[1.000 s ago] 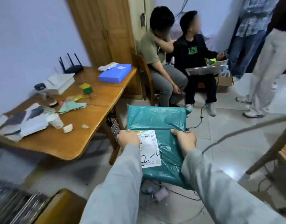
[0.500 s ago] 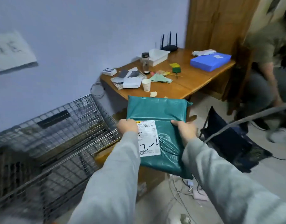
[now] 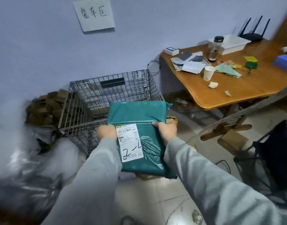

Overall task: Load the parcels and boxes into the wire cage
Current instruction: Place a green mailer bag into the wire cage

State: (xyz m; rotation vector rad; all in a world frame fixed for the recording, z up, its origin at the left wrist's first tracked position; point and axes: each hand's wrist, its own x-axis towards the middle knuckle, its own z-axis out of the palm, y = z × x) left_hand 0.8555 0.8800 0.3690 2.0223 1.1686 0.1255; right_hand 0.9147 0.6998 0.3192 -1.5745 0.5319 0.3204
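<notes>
Teal plastic is creasing under both hands: the left hand (image 3: 106,131) is gripping the left edge of the teal parcel (image 3: 138,116), and the right hand (image 3: 165,129) is gripping its right edge, fingers curled over the film. The parcel is being held flat in the air, just in front of the wire cage (image 3: 97,95), its far end overlapping the cage's near right corner.

A white shipping label (image 3: 130,142) is sitting on the parcel beside the left hand, with "2-4" handwritten in black marker; the printed lines above are too blurred to read. On the wall above the cage, a paper sign (image 3: 95,14) is showing 3 handwritten Chinese characters.

Right of the cage, a wooden table (image 3: 237,90) is carrying a paper cup (image 3: 208,73), a bottle (image 3: 215,48), loose papers, a white tray and a black router (image 3: 251,32). Left of the cage, brown boxes (image 3: 47,106) and grey plastic bags (image 3: 22,159) are piling up against it.
</notes>
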